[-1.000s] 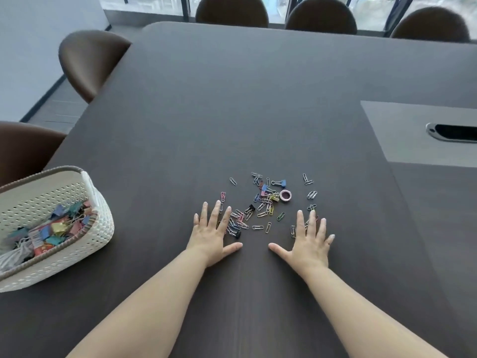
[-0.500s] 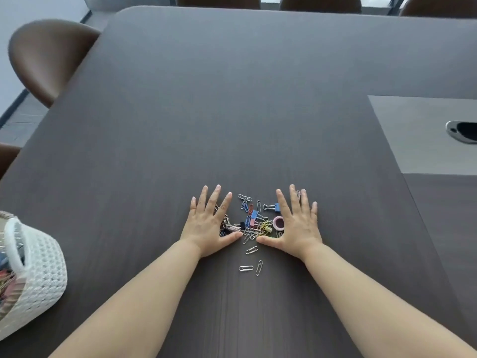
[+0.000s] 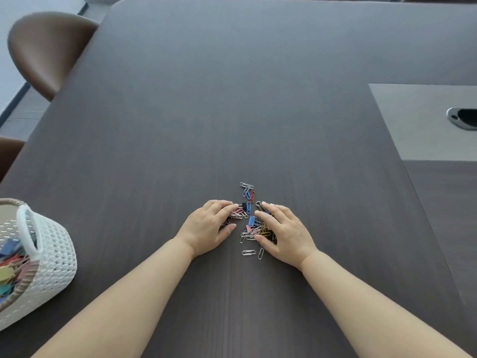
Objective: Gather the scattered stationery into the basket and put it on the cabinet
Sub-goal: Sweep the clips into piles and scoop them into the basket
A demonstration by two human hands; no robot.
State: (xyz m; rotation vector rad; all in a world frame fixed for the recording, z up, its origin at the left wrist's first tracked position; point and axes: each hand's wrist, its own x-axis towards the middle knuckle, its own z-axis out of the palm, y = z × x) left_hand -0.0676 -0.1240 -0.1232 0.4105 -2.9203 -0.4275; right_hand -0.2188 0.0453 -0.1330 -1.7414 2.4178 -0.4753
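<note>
1. Left hand (image 3: 206, 227): fingers curled, cupping the clips' left side.
2. Right hand (image 3: 284, 232): fingers curled on their right side.
3. Pile of clips (image 3: 251, 223): between both hands; two loose paper clips (image 3: 254, 252) nearer the wrists.
4. White basket (image 3: 51, 254): well left of the left forearm, holding coloured clips.

The dark wood-grain counter (image 3: 232, 112) carries a heap of clips (image 3: 251, 223) near its front, both hands (image 3: 206, 226) resting beside it, a white basket (image 3: 51, 257) at left and a grey panel (image 3: 418, 120) at right
</note>
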